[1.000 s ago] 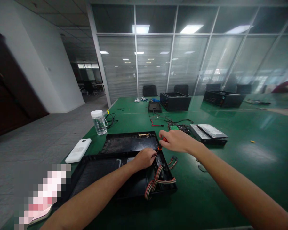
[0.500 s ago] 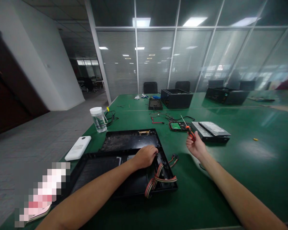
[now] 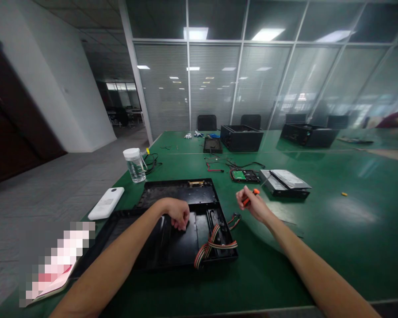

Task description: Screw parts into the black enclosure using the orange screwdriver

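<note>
My left hand [image 3: 179,213] hangs over the black metal case panel [image 3: 159,260], its fingers pinched together and pointing down. Whatever may be between those fingertips is too small to make out. To the right of the panel, above the green table, my right hand [image 3: 254,206] is closed round a screwdriver [image 3: 256,191] with an orange and black handle. A striped ribbon of wires [image 3: 223,245] lies over the panel's right end. Behind it, a second black panel [image 3: 179,194] carries a brass-coloured strip along its far edge.
Right of centre lie a green circuit board [image 3: 239,175] and a silver-and-black drive box [image 3: 285,183]. A water bottle [image 3: 135,165] and a white power bank [image 3: 106,203] stand along the left edge. Black computer cases [image 3: 242,139] sit at the back. Part of another person shows far right.
My left hand has moved left from the panel's right end to over its middle. My right hand has come left and slightly lower, turning the screwdriver in its grip.
</note>
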The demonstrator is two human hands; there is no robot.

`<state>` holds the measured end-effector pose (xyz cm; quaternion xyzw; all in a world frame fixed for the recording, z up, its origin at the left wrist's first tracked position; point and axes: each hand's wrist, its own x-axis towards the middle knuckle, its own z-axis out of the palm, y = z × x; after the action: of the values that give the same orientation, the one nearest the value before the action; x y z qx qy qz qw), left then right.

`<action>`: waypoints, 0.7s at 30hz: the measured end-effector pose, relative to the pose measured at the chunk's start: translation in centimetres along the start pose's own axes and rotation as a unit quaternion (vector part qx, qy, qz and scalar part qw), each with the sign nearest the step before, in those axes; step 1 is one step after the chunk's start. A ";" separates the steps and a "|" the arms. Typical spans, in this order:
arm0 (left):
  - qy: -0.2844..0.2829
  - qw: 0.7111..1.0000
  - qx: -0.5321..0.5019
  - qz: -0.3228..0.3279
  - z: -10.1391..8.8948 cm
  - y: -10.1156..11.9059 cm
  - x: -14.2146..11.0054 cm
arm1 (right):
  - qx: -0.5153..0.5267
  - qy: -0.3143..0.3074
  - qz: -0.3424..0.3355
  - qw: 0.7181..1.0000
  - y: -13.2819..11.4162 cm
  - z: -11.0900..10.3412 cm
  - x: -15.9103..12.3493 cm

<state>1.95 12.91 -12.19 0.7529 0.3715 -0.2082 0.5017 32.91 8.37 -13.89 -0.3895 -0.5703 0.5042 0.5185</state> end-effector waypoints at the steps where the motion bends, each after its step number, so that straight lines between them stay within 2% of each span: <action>1: 0.007 1.000 0.012 -0.014 0.1 0.2 0.0 | -0.069 -0.026 -0.008 0.997 -1.0 0.8 -0.6; 3: 0.040 0.998 0.040 -0.023 0.3 1.0 -0.3 | -0.227 -0.096 -0.039 0.968 -3.0 2.8 -2.6; 4: 0.067 0.996 0.053 -0.019 0.2 1.4 -0.7 | -0.303 -0.139 -0.066 0.940 -3.8 3.8 -4.0; 6: 0.137 0.988 0.071 0.009 -0.4 2.3 -1.5 | -0.434 -0.229 -0.113 0.864 -4.9 5.7 -7.5; 8: 0.220 0.969 0.105 0.049 -1.2 2.7 -2.3 | -0.540 -0.221 -0.139 0.800 -4.8 6.9 -11.0; 9: 0.265 0.952 0.138 0.062 -1.7 2.7 -2.5 | -0.571 -0.208 -0.146 0.780 -4.5 7.2 -12.5; 11: 0.332 0.913 0.229 0.058 -2.5 2.1 -2.5 | -0.606 -0.181 -0.146 0.761 -3.5 7.1 -14.8; 12: 0.343 0.899 0.268 0.043 -2.7 1.6 -2.3 | -0.616 -0.174 -0.145 0.754 -3.0 6.8 -15.5; 13: 0.336 0.895 0.294 0.025 -2.9 1.0 -2.0 | -0.626 -0.170 -0.146 0.747 -2.5 6.5 -16.1; 17: 0.248 0.916 0.315 -0.007 -2.7 -1.0 -0.3 | -0.663 -0.164 -0.168 0.711 -1.1 5.4 -17.3; 19: 0.246 0.901 0.356 0.020 -2.4 -1.4 0.2 | -0.670 -0.150 -0.168 0.708 -0.7 5.2 -17.6; 21: 0.274 0.867 0.412 0.065 -2.2 -1.0 -0.2 | -0.679 -0.114 -0.157 0.708 -0.5 5.3 -17.6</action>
<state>0.92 15.08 -11.76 0.9403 0.3251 -0.0945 0.0362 30.50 -9.67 -16.64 -0.4809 -0.8664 -0.0672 0.1161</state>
